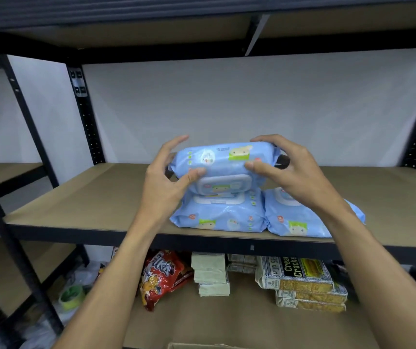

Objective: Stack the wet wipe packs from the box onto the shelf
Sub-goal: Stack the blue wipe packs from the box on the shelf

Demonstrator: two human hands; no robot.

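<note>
Brown shelf board (76,197), white wall behind; top pack (224,159) tilted atop lower pack (217,217); left hand (166,182), right hand (290,172) clasp its ends; risk: uneven release, slick wrap slides off lower pack.

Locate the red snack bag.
Head view, lower shelf, left of centre: the red snack bag sits just left of a stack of pale green packs.

glossy plastic wipe packs (223,159); matt brown shelf board (88,197).
</note>
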